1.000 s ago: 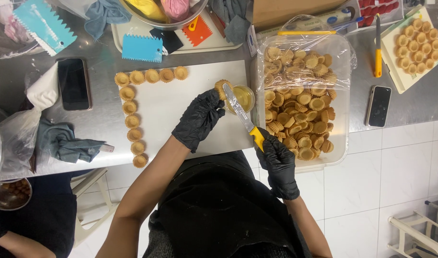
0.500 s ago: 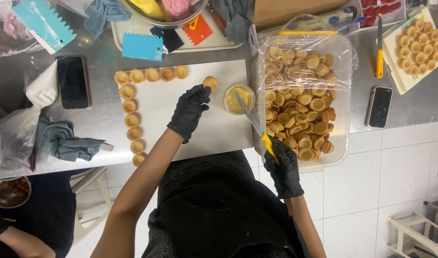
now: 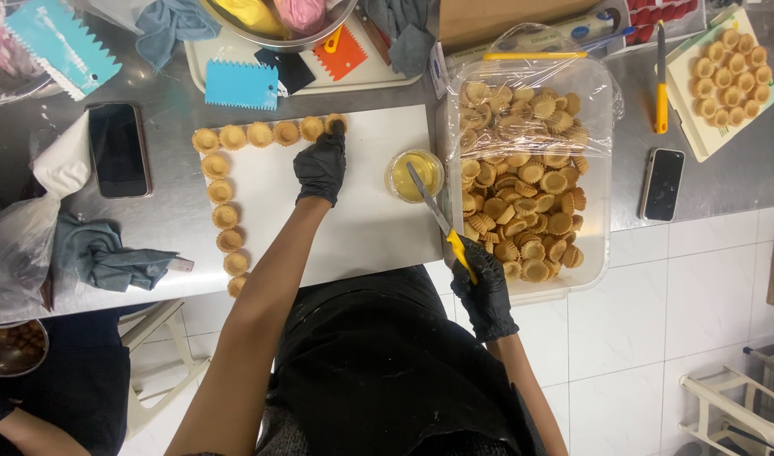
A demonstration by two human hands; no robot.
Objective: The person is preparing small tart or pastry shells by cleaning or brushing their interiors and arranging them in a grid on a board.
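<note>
My left hand (image 3: pixel 321 164), in a black glove, reaches across the white board (image 3: pixel 361 219) and its fingertips rest on a small tart shell (image 3: pixel 334 123) at the right end of the top row. More shells (image 3: pixel 220 192) run down the board's left edge. My right hand (image 3: pixel 486 285), also gloved, grips the yellow handle of a knife (image 3: pixel 437 218). The blade tip lies over a small round cup of yellow filling (image 3: pixel 415 175). A clear plastic bin (image 3: pixel 598 211) full of tart shells stands beside my right hand.
A phone (image 3: pixel 118 149) and grey cloths (image 3: pixel 95 256) lie left of the board. A tray (image 3: pixel 235 46) at the back holds blue and orange scrapers and a metal bowl. Another phone (image 3: pixel 662 184), a yellow-handled knife (image 3: pixel 659 80) and a board of shells (image 3: pixel 729 80) sit right.
My left hand carried a tart shell from the cup of filling to the left and set it at the end of the top row. My right hand drew the knife back slightly.
</note>
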